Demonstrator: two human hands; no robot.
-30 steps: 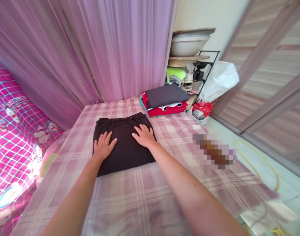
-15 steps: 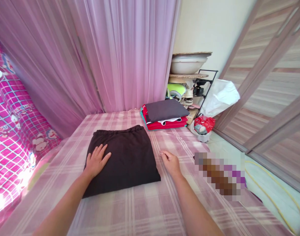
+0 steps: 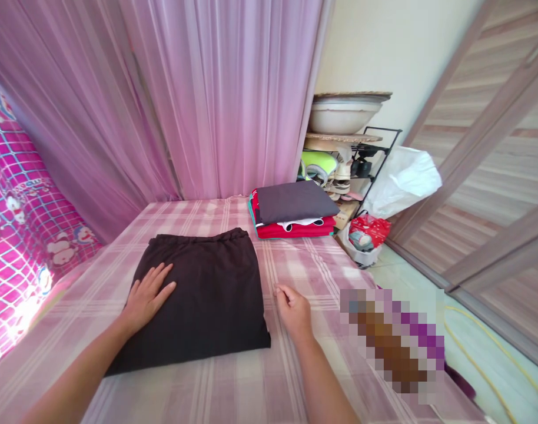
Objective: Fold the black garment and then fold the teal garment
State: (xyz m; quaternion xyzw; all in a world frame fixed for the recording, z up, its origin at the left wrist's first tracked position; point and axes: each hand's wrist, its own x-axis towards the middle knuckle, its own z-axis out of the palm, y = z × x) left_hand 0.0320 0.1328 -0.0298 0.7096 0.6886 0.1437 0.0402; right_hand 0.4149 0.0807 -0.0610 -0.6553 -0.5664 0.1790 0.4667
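A black garment with a gathered waistband [image 3: 202, 294], looking like folded trousers, lies as a flat block on the plaid bedspread [image 3: 233, 388]. Its waistband edge faces the curtain. My left hand [image 3: 148, 297] rests flat on its left part, fingers stretched out and slightly spread. Just beyond the garment's right edge, my right hand [image 3: 294, 309] is on the bedspread, its fingers curled in with nothing visible in them. Farther back is a pile of folded clothes [image 3: 295, 228], red and teal below, with a dark grey folded piece [image 3: 298, 201] on top.
A pink curtain [image 3: 225, 100] hangs behind the bed. To the right stand a shoe rack [image 3: 375, 176] topped by a white basin [image 3: 344, 118], plastic bags [image 3: 404, 179] and a wooden wardrobe [image 3: 485, 176]. A blurred-out patch [image 3: 392, 347] covers something at the bed's right edge.
The view has shifted, so the garment and both hands appear lower and farther left. Left hand stays flat on the garment; right hand stays curled beside it.
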